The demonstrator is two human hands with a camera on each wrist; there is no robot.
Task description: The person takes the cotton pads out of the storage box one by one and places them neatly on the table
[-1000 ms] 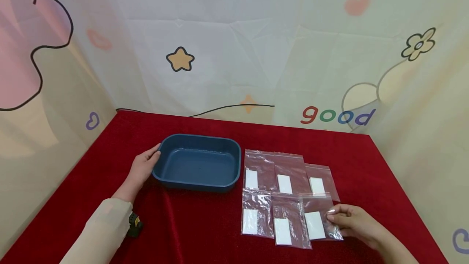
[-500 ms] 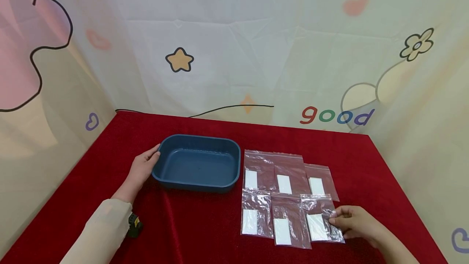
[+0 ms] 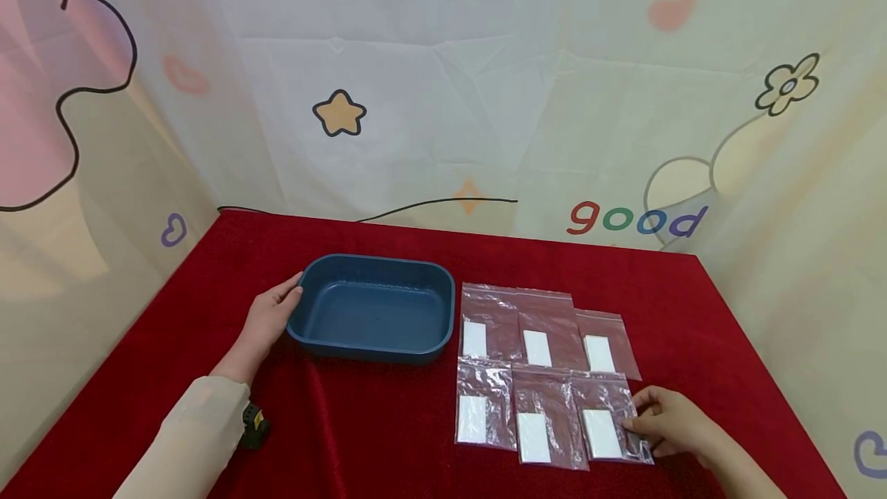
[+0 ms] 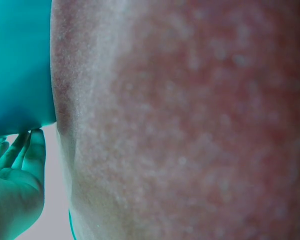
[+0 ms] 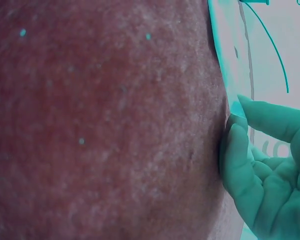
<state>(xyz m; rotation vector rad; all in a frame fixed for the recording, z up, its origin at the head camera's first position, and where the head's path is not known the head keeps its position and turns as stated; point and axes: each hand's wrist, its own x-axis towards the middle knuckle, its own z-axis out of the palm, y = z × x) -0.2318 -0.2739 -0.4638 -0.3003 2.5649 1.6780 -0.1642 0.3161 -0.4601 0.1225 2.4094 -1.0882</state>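
Note:
My left hand [image 3: 272, 314] holds the left side of a dark blue rectangular tub [image 3: 374, 349], thumb at the rim; in the left wrist view its fingers [image 4: 35, 145] meet the tub's wall [image 4: 20, 60]. At the right, my right hand [image 3: 668, 422] pinches the right edge of a clear zip-lock bag [image 3: 603, 391] with a white rectangular piece [image 3: 601, 434] inside. That bag is nearest right in a group of similar bags. Thumb and forefinger come together at the bag's edge [image 5: 236, 107] in the right wrist view.
Other zip-lock bags, each with a white piece, lie in two rows: left front bag [image 3: 500, 406], middle front bag [image 3: 564, 426], and several behind, such as the back right bag [image 3: 620, 337]. Red cloth [image 3: 388, 430] covers the table. A printed curtain [image 3: 443, 98] stands behind.
The bag in my right hand has shifted slightly toward me and now lies flatter in line with its row. My left hand and the tub have stayed in place.

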